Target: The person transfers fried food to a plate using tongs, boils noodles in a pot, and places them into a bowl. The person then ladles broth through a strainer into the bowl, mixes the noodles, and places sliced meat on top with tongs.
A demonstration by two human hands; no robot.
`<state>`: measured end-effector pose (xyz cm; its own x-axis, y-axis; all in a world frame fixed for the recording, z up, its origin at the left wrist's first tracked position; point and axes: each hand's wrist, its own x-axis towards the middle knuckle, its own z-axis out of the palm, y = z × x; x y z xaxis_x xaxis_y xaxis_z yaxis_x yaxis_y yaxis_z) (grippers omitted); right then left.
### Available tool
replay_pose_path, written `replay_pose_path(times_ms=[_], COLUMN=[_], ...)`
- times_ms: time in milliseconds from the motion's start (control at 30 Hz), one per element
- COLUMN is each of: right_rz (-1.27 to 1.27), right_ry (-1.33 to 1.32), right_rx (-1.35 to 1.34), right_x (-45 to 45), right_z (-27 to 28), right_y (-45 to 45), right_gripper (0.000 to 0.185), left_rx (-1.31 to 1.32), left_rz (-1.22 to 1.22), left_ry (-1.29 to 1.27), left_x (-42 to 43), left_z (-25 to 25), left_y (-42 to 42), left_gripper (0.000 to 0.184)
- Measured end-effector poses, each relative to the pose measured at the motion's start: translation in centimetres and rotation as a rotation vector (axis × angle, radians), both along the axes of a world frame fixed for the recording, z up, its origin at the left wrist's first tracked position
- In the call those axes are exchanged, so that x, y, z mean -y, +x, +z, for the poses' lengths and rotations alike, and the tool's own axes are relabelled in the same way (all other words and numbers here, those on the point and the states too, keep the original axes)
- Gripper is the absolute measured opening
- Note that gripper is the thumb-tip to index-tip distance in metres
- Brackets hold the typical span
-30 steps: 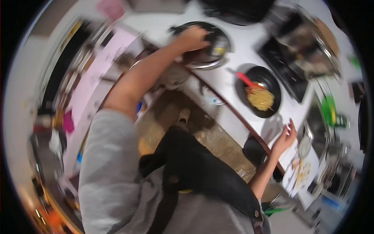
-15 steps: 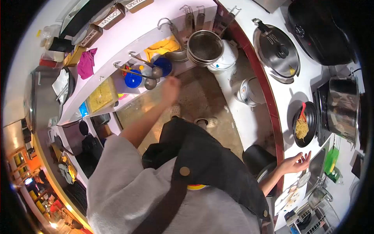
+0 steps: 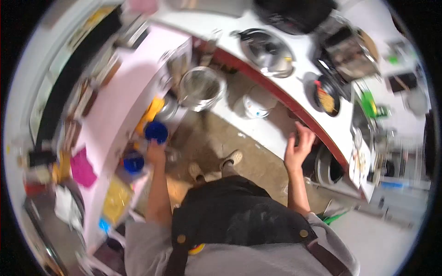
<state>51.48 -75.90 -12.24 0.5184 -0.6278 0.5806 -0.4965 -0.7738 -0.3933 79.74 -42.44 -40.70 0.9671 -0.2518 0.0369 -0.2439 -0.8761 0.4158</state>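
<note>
My left hand (image 3: 156, 154) is at the left shelf, right beside a blue container (image 3: 156, 132); it is blurred and its fingers cannot be made out. A second blue container (image 3: 133, 162) stands just left of that hand. My right hand (image 3: 300, 145) is raised over the floor near the dark red counter edge (image 3: 294, 108), fingers apart and holding nothing. On the white counter, a black pan (image 3: 337, 106) holds noodles (image 3: 326, 103) and a red-handled utensil (image 3: 318, 87). A lidded metal pot (image 3: 267, 53) is farther back on the counter.
Stacked metal strainers (image 3: 201, 87) and a yellow cloth (image 3: 154, 109) are at the left shelf. A white bucket (image 3: 258, 103) sits under the counter. A large metal pot (image 3: 350, 53) stands at the upper right, a plate (image 3: 359, 165) at the counter's right end.
My left hand has moved from over the floor to the blue containers. My right hand has left the counter side and come inward over the floor. The camera view has turned.
</note>
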Motion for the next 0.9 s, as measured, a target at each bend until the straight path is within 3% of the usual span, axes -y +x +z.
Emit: replay_pose_path(times_ms=[67, 167, 200, 233, 267, 300, 333, 400, 433, 467, 500, 533, 567, 600, 700, 733, 767, 800, 867, 900], right_rz=[-0.088, -0.16, -0.186, -0.221, -0.25, -0.289, -0.309, -0.362, -0.377, -0.39, -0.401, -0.4, -0.401, -0.419, -0.538, -0.585, -0.687, -0.766, -1.016, -1.128], right_ry=[0.08, 0.078, 0.083, 0.06, 0.042, 0.014, 0.006, -0.033, -0.042, -0.048, -0.099, -0.086, -0.109, -0.128, -0.159, -0.168, -0.189, -0.218, -0.264, -0.21], right_rx=[0.001, 0.016, 0.016, 0.035, 0.052, 0.067, 0.105, 0.145, 0.179, 0.208, 0.236, 0.299, 0.315, 0.331, 0.344, 0.351, 0.332, 0.316, 0.209, 0.157], right_x=[-0.3, 0.3, 0.8, 1.6, 2.5, 3.8, 5.0, 8.1, 9.7, 11.4, 13.2, 14.6, 16.2, 17.7, 21.8, 23.1, 24.3, 25.8, 28.0, 28.9], right_z=[-0.6, -1.0, -0.9, -0.6, -0.5, -0.7, -0.5, -0.4, -0.2, 0.0, 0.2, 0.5, 0.7, 0.8, 2.0, 2.1, 2.2, 2.4, 2.3, 1.6], right_y=[-1.3, -2.9, -3.1, -3.4, -3.9, -4.3, -4.6, -5.3, -5.6, -5.9, -6.2, -6.5, -7.1, -7.9, -11.7, -13.8, -16.2, -18.8, -24.8, -28.4], right_gripper=[0.035, 0.031, 0.031, 0.032, 0.033, 0.034, 0.034, 0.035, 0.034, 0.034, 0.038, 0.037, 0.037, 0.037, 0.037, 0.036, 0.036, 0.036, 0.037, 0.039], left_rx=[-0.119, 0.038, -0.503, -0.637, -0.665, -0.695, -0.703, -0.615, -0.391, -0.199, -0.11, -0.046, 0.126, 0.182, 0.415, 0.415, 0.443, 0.581, 0.62, 0.57], left_rz=[0.089, -0.284, 0.005, 0.066, -0.072, -0.057, -0.11, -0.17, -0.369, -0.316, -0.399, -0.234, -0.523, -0.541, -0.845, -0.682, -0.747, -0.78, -0.806, -0.872], left_ry=[-0.11, -0.067, -0.432, -0.636, -0.555, -0.704, -0.7, -0.567, -0.571, -0.572, -0.909, -0.886, -0.939, -0.876, -1.016, -1.099, -1.123, -1.016, -0.864, -0.904], left_x=[0.0, -2.6, -1.6, -2.8, -2.9, -3.1, -1.4, 0.0, 2.0, 2.0, 5.8, 6.4, 10.0, 13.7, 21.0, 24.3, 27.9, 32.9, 40.7, 44.6], left_z=[2.4, 8.8, 15.0, 15.4, 19.1, 21.6, 27.7, 34.4, 39.5, 40.1, 44.5, 46.1, 49.5, 53.0, 56.6, 58.1, 59.5, 61.1, 62.9, 63.7], left_y=[-1.4, -2.4, -3.3, -3.1, -3.0, -3.0, -3.3, -1.2, -1.8, 0.4, -0.9, 1.1, -0.7, -2.4, 2.8, 4.6, 8.3, 6.4, 9.4, 11.4], left_gripper=[0.034, 0.033, 0.03, 0.033, 0.032, 0.03, 0.026, 0.046, 0.051, 0.048, 0.044, 0.04, 0.037, 0.033, 0.031, 0.035, 0.043, 0.048, 0.049, 0.049])
